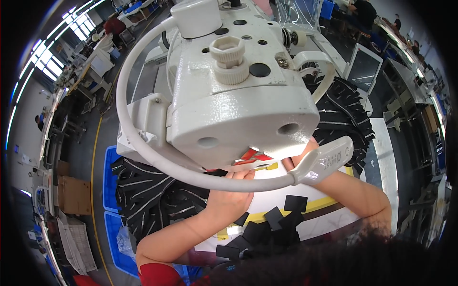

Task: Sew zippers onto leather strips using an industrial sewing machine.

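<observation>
A white sewing machine head [238, 95] fills the upper middle of the view and hides the needle area. My left hand [229, 198] reaches under it, fingers curled on the white table [329, 219] close to the machine's foot; what it presses is hidden. My right hand [298, 159] is mostly hidden behind the machine head and the curved white lamp arm [157, 157], only its wrist showing. Small black fabric squares [274, 221] lie scattered on the table just in front of my hands, near a yellow stripe.
A heap of black strips with zips [152, 195] lies in a blue bin [110, 190] on my left. More black strips [346, 114] are piled at the right behind the machine. A tablet screen [363, 66] stands at the upper right. Other workers sit at far tables.
</observation>
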